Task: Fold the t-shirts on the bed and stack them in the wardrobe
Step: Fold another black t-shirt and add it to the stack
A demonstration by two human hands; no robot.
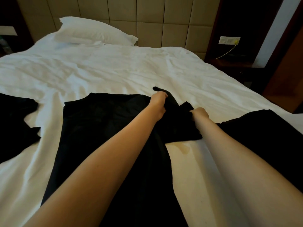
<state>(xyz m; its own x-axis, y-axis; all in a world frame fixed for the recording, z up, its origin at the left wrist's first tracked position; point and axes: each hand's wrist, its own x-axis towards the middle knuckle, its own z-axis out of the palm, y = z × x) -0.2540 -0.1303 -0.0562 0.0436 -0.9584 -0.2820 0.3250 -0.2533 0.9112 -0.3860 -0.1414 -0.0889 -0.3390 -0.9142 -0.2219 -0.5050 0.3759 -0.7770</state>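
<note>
At the far left, a black garment [15,122] was laid crumpled on the white sheet of the bed [114,68]; it was cut off by the left edge of the picture, and its shape could not be made out in the dark cloth. Behind it, near the padded headboard [147,18], a white pillow [93,32] was placed on the left part of the bed. In the middle, a black t-shirt [98,136] was spread flat on the sheet, with its collar end turned toward the headboard and its lower end hidden under the forearms and cut off by the bottom edge. Its right sleeve [183,126] was gathered and lifted a little from the sheet. The upper part of this sleeve was gripped by the left hand [158,103], with the fingers curled together round the cloth. Just beside it, the lower part was held by the right hand [199,114]; only the back of this hand was shown, so the fingertips were hidden, but the fingers were seen curled tight into the fabric. Further right, another dark garment [270,133] was spread on the sheet, partly covered by the right forearm. At the far right, behind the bed, a wall socket [229,40] with a pale cable [227,52] was seen against a very dark corner.
</note>
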